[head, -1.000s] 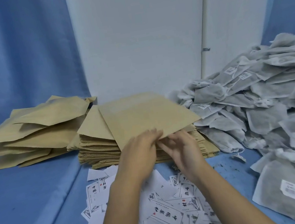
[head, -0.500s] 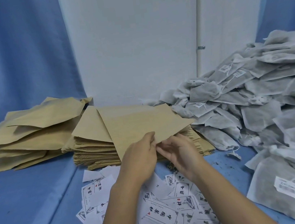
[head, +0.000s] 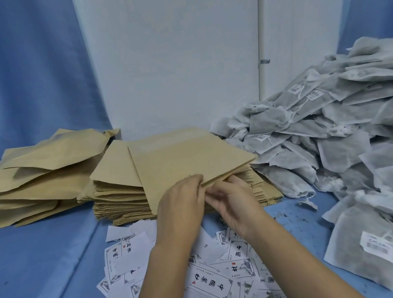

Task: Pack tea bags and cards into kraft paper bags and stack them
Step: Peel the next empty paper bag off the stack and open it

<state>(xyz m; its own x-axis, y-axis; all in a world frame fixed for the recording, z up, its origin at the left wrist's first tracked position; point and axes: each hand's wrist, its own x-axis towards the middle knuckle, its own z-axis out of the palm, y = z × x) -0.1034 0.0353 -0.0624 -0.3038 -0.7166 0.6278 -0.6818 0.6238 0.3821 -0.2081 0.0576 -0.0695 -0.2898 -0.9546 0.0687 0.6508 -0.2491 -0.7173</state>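
Head view: one wide look down at the work, with every place below given from the stack of empty kraft bags [head: 121,199] on the blue cloth [head: 31,273].
Top kraft bag [head: 192,159]: lay on top of the stack, turned askew, its near edge lifted off the bags beneath.
Left hand [head: 180,201]: at the stack's near edge, fingers curled over the lifted edge of the top kraft bag and pinching it from above.
Right hand [head: 233,201]: just beside the left, fingers curled up under the same edge; it seemed to pinch the lower layer of paper, though the contact itself was partly hidden.
Step in hand: judged to be parting the bag's mouth, with nothing yet put inside.
Tea bags [head: 339,133]: a loose grey heap to the right of the stack, touching its right side.
Cards [head: 209,283]: scattered in front of the stack, under both forearms.
Filled bags [head: 30,177]: a slumped pile to the left of the stack, leaning against it.
White board [head: 176,50]: upright behind the stack.
Risk: two bags could come up together if the fingers caught the next sheet, or the mouth could tear if the layers were pulled apart too sharply.
Risk: the forearms could sweep cards away as the bag was drawn forward.
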